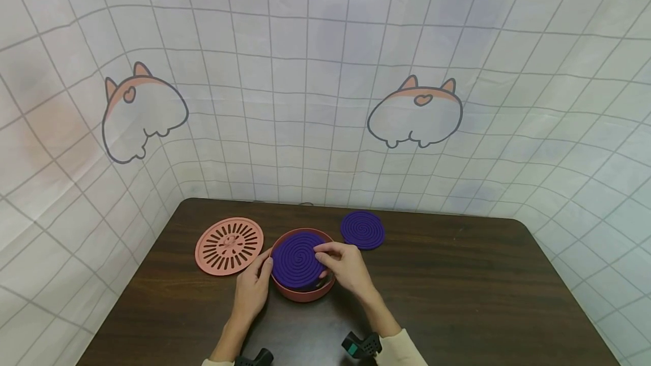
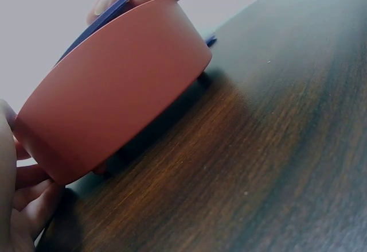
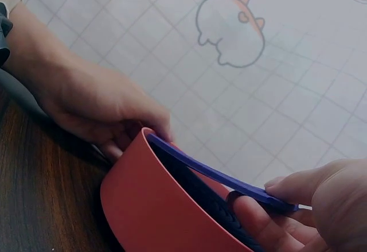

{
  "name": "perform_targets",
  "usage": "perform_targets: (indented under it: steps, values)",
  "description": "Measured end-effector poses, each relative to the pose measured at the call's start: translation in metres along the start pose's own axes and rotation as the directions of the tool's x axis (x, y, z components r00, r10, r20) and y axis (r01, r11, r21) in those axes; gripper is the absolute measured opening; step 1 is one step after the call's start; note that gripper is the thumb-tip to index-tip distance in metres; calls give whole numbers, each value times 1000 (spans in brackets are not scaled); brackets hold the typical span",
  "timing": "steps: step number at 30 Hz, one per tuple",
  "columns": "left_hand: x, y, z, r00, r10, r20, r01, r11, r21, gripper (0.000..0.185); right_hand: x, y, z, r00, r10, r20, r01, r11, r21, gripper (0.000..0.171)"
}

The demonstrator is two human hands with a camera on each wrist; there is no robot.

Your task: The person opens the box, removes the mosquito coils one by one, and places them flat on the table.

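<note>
A round coral-red box with low walls sits on the table near the middle. My left hand grips its left side, thumb at the rim and fingers around the wall. A purple mosquito coil lies tilted over the box's opening, its left edge within the rim. My right hand pinches the coil's right edge between thumb and fingers, holding it raised, as the right wrist view shows. Under the held coil, a dark ribbed surface shows inside the box; most of the inside is hidden.
Left of the box lies a pink slotted round lid. Behind and to the right, a second purple mosquito coil lies flat on the dark wooden table. A white gridded curtain stands behind the table and along both sides.
</note>
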State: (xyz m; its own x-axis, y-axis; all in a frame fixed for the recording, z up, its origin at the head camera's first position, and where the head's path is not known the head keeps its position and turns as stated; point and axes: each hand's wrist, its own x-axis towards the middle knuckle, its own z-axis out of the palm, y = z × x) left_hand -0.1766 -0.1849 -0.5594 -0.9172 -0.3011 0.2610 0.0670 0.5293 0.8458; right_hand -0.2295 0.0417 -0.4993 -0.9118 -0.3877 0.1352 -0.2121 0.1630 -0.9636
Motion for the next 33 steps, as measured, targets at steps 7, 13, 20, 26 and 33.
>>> perform_targets:
  steps: [7,13,20,26,33]
  values:
    - [0,0,0,1000,-8,4,8,1000,-10,36,1,-1,-1,1000,27,6,-27,1000,-4,22]
    - [0,0,-1,1000,-22,15,23,1000,-16,37,2,-1,-2,999,32,-17,-32,999,12,20]
    - [1,1,-1,1000,-16,7,16,1000,-11,36,3,2,-6,999,4,-54,-2,999,32,19]
    - [0,2,-2,1000,-14,4,14,1000,-3,36,4,2,-12,997,-4,-80,5,1000,11,18]
    - [1,1,-2,1000,-20,22,20,1000,-4,38,-2,-19,-16,994,22,-107,-17,999,40,20]
